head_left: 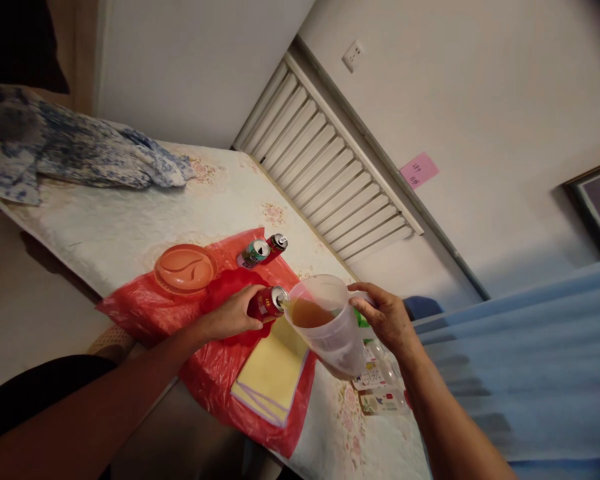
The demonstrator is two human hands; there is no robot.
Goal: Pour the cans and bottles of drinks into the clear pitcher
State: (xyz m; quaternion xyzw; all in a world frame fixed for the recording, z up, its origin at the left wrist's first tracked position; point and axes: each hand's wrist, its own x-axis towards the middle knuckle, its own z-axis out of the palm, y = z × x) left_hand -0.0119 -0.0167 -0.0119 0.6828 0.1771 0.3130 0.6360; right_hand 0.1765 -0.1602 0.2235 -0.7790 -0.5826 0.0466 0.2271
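My left hand [236, 312] is wrapped round a red drink can [263, 305], its top facing the pitcher. My right hand [386, 315] grips the handle of a translucent plastic pitcher [337, 343] holding amber-brown liquid [310, 313]. The pitcher leans toward the can, its lip close against the can's top, and a little yellowish liquid shows between them. Below them lies a folded yellow cloth [270, 377] on a red plastic bag [210, 383]. Behind the held can stand a green can [253, 254] and another red can [276, 249].
An orange round lid or dish [185, 269] rests on the bag. Bottles with labels [380, 402] lie right of the pitcher on the flowered tablecloth [220, 207]. Blue-white patterned fabric [105, 157] covers the far left end. A radiator [330, 160] and blue curtain [520, 360] border the table.
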